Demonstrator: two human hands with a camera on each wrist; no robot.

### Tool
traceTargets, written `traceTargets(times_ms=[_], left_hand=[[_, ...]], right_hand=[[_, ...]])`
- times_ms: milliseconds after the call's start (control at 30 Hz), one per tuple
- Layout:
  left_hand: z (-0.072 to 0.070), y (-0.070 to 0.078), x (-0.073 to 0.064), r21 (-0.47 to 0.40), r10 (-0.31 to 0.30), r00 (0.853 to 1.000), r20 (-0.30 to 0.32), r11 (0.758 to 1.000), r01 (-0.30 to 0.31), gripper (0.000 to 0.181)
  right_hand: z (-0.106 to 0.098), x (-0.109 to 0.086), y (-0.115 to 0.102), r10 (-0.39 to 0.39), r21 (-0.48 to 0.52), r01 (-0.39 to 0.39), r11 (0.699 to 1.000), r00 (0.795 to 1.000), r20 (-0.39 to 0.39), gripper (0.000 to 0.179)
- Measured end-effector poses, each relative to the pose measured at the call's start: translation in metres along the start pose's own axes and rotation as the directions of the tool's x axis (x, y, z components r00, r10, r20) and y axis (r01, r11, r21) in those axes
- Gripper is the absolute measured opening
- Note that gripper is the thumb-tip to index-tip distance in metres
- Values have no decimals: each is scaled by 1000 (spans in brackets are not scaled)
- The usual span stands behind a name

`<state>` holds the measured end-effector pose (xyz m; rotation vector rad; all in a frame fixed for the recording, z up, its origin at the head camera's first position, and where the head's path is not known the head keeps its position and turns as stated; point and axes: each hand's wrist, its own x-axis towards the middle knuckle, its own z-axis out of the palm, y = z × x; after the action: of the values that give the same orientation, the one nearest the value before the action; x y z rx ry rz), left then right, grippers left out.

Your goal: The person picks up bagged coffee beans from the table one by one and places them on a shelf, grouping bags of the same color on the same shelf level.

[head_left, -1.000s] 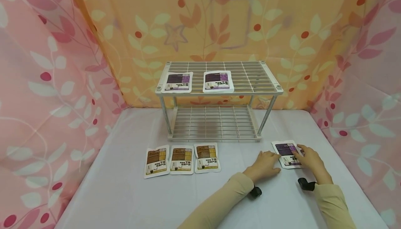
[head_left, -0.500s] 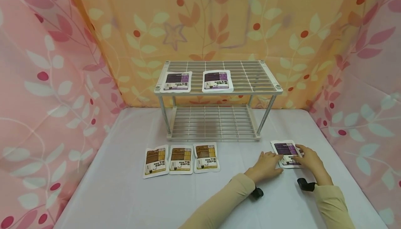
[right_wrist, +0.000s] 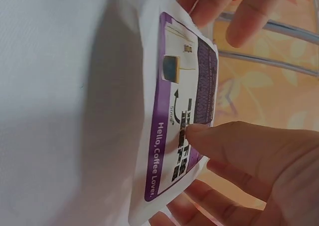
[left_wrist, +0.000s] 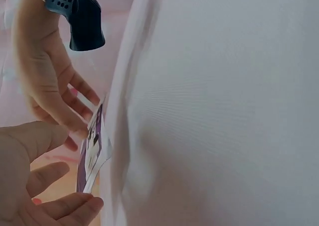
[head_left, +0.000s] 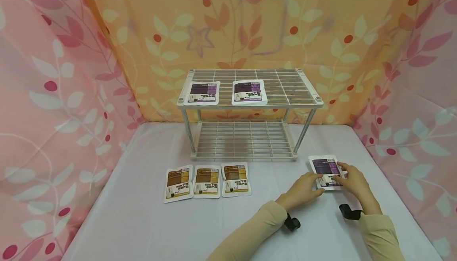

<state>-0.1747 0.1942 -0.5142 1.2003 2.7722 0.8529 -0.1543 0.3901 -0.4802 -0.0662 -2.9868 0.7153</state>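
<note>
A white coffee packet (head_left: pixel 326 166) with a purple label is at the right of the table. In the right wrist view its label reads "Hello, Coffee Lover." My right hand (head_left: pixel 358 185) pinches its right side, thumb (right_wrist: pixel 202 136) on the printed face and fingers behind. My left hand (head_left: pixel 300 191) is at the opposite side, its fingertips (left_wrist: pixel 92 204) right at the packet's edge and its fingers loosely extended. In the right wrist view the packet is tilted, with a shadow beneath it.
A two-tier white wire rack (head_left: pixel 292 90) stands at the back. Two purple-labelled packets, a left one (head_left: pixel 202 93) and a right one (head_left: pixel 248 93), lie on its top shelf. Three brown-labelled packets (head_left: pixel 207 182) lie in a row before it. Patterned curtains (head_left: pixel 46 94) surround the white table.
The packet between my hands has shifted slightly toward the back and its far edge has come up. My right hand stays on it; the left has moved only a little.
</note>
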Motion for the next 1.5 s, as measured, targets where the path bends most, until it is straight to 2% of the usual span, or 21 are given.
traceTargets(times_ms=[67, 300, 467, 667, 767, 1033, 1133, 1233, 1367, 1500], left_hand=[[-3, 1, -1, -51, -3, 1000, -17, 999, 3, 49], [-12, 2, -6, -130, -8, 993, -118, 991, -7, 47], [-17, 0, -10, -192, -26, 983, -182, 981, -10, 45], [-23, 0, -15, -244, -34, 972, -234, 969, -25, 45], [-27, -1, -17, -257, -33, 965, -259, 966, -36, 46], [-39, -4, -21, -243, -18, 935, -354, 967, -73, 50], [-44, -5, -22, -265, -24, 927, -375, 961, -82, 52], [-48, -6, -23, -295, -32, 917, -398, 951, -94, 52], [-53, -8, -25, -317, -26, 898, -439, 940, -127, 51], [-58, -9, -25, -302, -4, 878, -479, 940, -161, 52]], right_hand=[[0, -1, -2, -6, 2, 6, 1000, 1000, -18, 59], [-1, -3, -13, -53, 14, 55, 998, 993, -109, 57], [-2, -4, -24, -105, 28, 113, 993, 973, -204, 56], [-2, -5, -33, -121, 38, 136, 990, 955, -271, 55], [-3, -5, -38, -142, 52, 166, 985, 939, -313, 54], [-6, -4, -54, -209, 56, 254, 966, 887, -411, 55], [-8, -4, -60, -210, 67, 262, 963, 881, -423, 55], [-9, -4, -66, -204, 83, 262, 962, 884, -421, 55], [-10, -6, -72, -198, 103, 264, 959, 883, -425, 57], [-9, -7, -76, -212, 121, 293, 948, 870, -446, 63]])
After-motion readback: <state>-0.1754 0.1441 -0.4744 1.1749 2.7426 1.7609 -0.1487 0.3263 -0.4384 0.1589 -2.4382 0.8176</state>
